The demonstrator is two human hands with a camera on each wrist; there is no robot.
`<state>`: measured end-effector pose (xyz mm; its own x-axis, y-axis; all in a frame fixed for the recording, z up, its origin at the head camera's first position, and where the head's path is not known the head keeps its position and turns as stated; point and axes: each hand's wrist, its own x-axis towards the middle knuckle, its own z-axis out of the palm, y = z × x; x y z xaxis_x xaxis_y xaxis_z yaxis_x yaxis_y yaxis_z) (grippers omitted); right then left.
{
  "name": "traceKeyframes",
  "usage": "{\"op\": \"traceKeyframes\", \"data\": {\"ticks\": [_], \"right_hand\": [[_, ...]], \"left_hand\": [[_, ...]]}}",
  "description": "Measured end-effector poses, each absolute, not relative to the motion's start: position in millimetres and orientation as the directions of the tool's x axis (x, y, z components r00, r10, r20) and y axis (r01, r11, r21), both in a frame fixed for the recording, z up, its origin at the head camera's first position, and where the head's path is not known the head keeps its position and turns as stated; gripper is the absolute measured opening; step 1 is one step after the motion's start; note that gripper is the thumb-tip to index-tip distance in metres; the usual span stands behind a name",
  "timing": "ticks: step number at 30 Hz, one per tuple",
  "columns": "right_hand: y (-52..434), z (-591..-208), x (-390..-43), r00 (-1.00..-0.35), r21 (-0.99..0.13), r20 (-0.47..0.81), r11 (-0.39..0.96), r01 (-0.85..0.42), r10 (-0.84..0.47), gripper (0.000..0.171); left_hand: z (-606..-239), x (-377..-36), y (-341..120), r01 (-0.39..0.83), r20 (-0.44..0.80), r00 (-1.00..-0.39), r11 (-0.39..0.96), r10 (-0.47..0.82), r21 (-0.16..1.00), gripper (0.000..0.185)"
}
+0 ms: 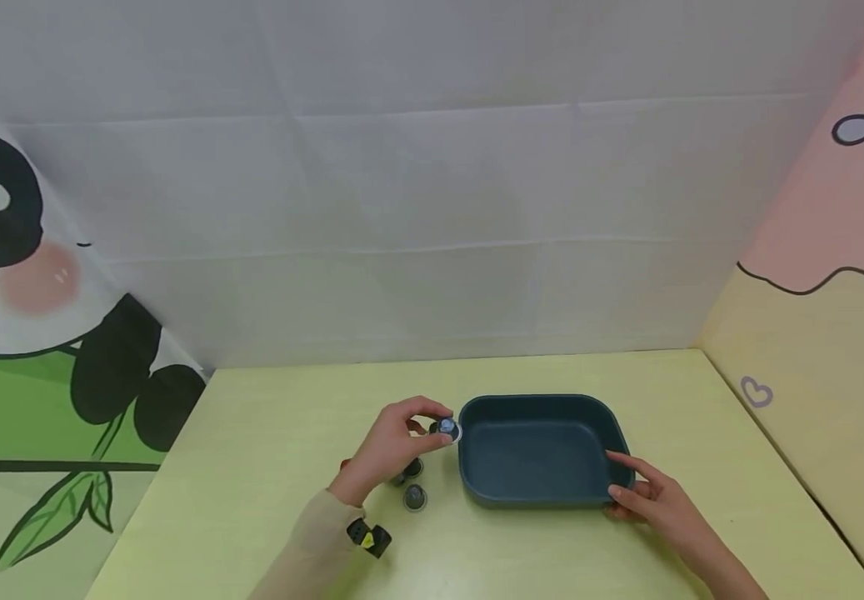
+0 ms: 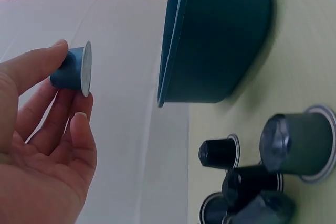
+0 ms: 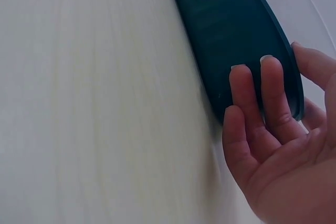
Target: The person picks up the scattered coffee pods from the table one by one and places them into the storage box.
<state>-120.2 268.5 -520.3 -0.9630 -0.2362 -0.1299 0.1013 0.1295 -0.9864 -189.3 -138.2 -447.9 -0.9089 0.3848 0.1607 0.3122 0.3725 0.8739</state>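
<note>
My left hand (image 1: 387, 446) pinches a blue coffee capsule (image 2: 69, 71) between thumb and fingers, just off the left rim of a dark teal basin (image 1: 544, 502). In the left wrist view the capsule's pale lid faces the basin. At the basin's right end, my right hand (image 1: 660, 506) grips the wall, with thumb and index finger over the rim and the other fingers along the outside. Several dark coffee capsules stand near the left hand, among them a grey-green capsule (image 2: 296, 142) and a small black capsule (image 2: 218, 153).
The basin and capsules rest on a pale yellow table (image 1: 267, 467). A white cloth backdrop (image 1: 432, 292) rises behind the table's far edge. Panels with cartoon drawings stand on both sides, and a black band (image 1: 369, 537) circles the left wrist.
</note>
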Motion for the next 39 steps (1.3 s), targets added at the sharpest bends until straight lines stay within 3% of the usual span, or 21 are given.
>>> {"op": "traceKeyframes", "data": {"ticks": [29, 39], "right_hand": [[269.8, -517.4, -118.2, -0.960, -0.987, -0.138, 0.118, 0.111, -0.246, 0.055], [269.0, -519.6, -119.2, -0.957, -0.988, -0.131, 0.110, 0.106, -0.257, 0.050]], "left_hand": [[-432.6, -235.7, -30.5, 0.309, 0.102, -0.801, 0.262, 0.590, 0.914, 0.030], [-443.6, -254.8, -2.8, 0.352, 0.078, -0.794, 0.351, 0.602, 0.868, 0.029]]}}
